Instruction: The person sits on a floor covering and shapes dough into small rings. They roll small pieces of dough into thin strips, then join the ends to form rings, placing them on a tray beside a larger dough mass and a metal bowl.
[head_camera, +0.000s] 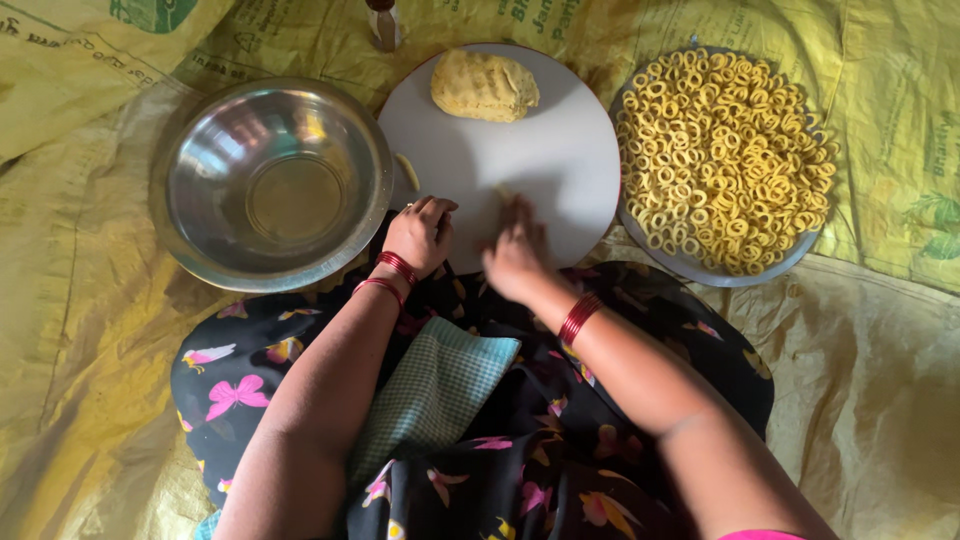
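At frame centre, a thin dough strip (503, 192) is pressed under the right hand (515, 255) fingers on the round white board (560, 160), the left hand (420, 235) loosely curled at its edge, grasping nothing visible, with the dough lump (484, 86) kept within reach.

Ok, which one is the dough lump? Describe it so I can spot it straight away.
Find the round white board in the middle, between the steel bowl and the plate of rings. The dough lump sits at its far edge: one solid, dimpled yellow mass, unshaped, well away from both hands.

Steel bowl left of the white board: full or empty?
Empty. The steel bowl shows its bare shiny bottom; nothing lies inside it.
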